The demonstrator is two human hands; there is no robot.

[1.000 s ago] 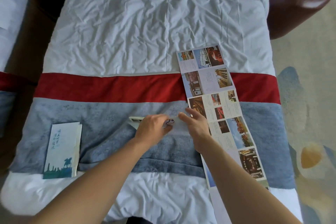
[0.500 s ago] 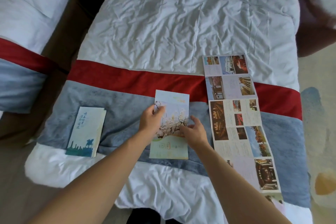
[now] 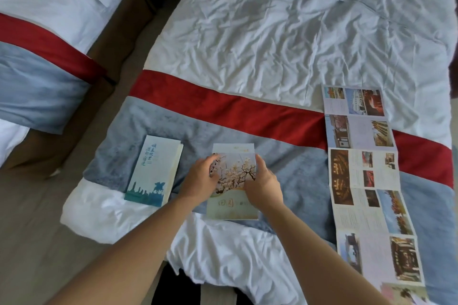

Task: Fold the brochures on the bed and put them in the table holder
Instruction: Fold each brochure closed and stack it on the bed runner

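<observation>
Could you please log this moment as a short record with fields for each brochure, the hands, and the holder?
blossom brochure: folded, on the grey bed runner, between both hands
left hand: grip on its left edge
right hand: grip on its right edge
blue brochure: folded, lying left of it, untouched
long brochure: unfolded, lying right of it across the red stripe
holder: not in view

I see glossy printed paper on the blossom brochure point(image 3: 234, 180) and the unfolded brochure point(image 3: 364, 180). Duvet point(image 3: 285, 32) is wrinkled white cloth. Bed runner point(image 3: 173, 128) looks like plush velvety fabric.
</observation>
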